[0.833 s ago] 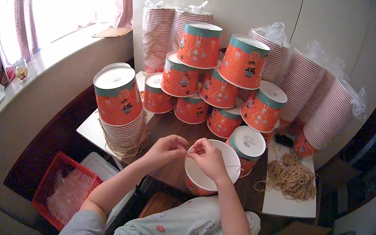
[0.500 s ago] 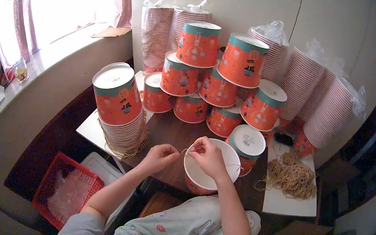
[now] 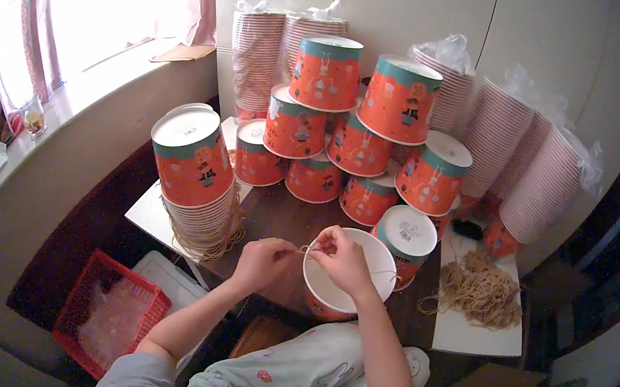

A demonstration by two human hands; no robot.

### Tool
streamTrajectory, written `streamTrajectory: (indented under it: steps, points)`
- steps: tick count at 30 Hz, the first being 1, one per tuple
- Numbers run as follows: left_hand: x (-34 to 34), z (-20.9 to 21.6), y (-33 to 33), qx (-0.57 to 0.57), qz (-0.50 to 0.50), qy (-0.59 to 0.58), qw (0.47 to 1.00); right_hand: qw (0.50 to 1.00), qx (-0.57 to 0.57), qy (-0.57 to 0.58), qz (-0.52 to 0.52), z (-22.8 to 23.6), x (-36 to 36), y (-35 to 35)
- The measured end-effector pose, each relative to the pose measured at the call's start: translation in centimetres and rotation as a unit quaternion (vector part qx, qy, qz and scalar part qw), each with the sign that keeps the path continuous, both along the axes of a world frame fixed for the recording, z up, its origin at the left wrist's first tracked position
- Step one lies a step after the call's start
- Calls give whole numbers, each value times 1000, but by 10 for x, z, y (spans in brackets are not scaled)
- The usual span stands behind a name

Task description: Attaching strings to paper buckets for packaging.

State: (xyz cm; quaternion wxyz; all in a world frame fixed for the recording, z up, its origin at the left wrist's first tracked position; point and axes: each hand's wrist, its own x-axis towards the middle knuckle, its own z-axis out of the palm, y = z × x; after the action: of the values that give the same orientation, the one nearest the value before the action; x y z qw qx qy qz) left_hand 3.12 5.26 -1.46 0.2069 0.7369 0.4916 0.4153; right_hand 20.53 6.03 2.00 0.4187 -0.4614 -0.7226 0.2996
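Note:
An open paper bucket [image 3: 321,286], white inside and orange outside, stands upright at the near edge of the table. A thin tan cord [image 3: 384,272] runs across its mouth, one end at the right side of the rim. Over the rim's left side, my right hand [image 3: 344,260] pinches the cord. Just left of the bucket, my left hand [image 3: 263,261] has its fingertips closed on the cord at the left rim. The exact finger contact is too small to make out.
Upside-down orange buckets [image 3: 327,75] are piled behind. A nested bucket stack [image 3: 193,163] with cord loops stands left. A tan cord heap [image 3: 483,290] lies right on a white board. Bagged bucket stacks [image 3: 542,186] line the wall. A red basket [image 3: 161,306] sits low left.
My left hand has moved slightly right, toward the bucket's left rim, and its fingertips have come to the cord there. My right hand has barely moved.

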Motion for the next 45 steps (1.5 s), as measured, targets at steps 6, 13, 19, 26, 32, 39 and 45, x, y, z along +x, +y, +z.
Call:
streamTrajectory:
  steps: [6,13,19,26,32,39,45]
  points:
    - [4,13,3,79,-28,-57,995,1000,-19,-9,10,1,-1,0]
    - [1,3,12,-33,-96,-127,987,1000,1,8,8,-3,-2,1]
    - [4,8,9,-65,-121,-151,979,1000,7,9,6,-3,-2,2]
    - [0,8,12,-97,-90,-221,966,1000,-13,-6,-2,3,-2,-1]
    - [-9,6,2,114,-25,-19,993,1000,-9,-13,-7,6,-3,-3]
    - [-1,14,-4,118,20,121,985,1000,-27,-15,-3,2,-2,-1]
    - [4,9,1,146,-10,27,989,1000,5,3,3,-2,-1,0]
